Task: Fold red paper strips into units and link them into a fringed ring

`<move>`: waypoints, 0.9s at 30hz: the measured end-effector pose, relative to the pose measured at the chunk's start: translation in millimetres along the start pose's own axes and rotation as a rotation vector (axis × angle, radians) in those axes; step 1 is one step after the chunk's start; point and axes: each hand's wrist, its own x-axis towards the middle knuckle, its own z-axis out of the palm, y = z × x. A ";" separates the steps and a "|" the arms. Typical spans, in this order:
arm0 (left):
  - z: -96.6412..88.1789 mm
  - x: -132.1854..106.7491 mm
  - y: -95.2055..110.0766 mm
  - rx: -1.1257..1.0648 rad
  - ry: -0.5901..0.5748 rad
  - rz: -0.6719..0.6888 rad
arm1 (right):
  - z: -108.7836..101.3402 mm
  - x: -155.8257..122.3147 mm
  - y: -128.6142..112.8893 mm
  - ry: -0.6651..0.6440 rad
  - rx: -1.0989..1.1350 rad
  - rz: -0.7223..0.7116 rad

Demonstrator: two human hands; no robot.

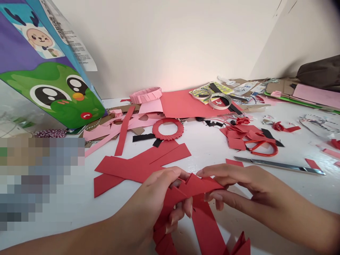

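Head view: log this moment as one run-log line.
left hand: grip on folded red paper strip | right hand: pinching same strip | nearby: loose red strips, pleated red paper ring, red-handled scissors

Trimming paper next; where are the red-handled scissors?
On the right of the head view, the red-handled scissors lie partly under red paper scraps, just beyond the metal ruler.

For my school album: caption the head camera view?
Left hand and right hand pinch a pleated red paper strip.
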 end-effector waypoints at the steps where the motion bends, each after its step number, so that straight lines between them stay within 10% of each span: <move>1: 0.4 -0.5 0.3 -0.003 -0.003 -0.001 | 0.0 0.1 0.3 -0.006 0.006 0.007; 9: 3.0 -0.4 6.2 -0.056 0.073 -0.055 | -1.2 0.7 2.8 -0.024 0.013 0.047; 19: 2.2 -1.4 8.2 -0.074 0.097 -0.097 | 1.3 7.1 11.7 -0.171 0.636 0.223; 27: -6.9 4.4 -0.3 -0.063 0.038 0.098 | 4.7 15.0 9.1 -0.151 0.750 0.309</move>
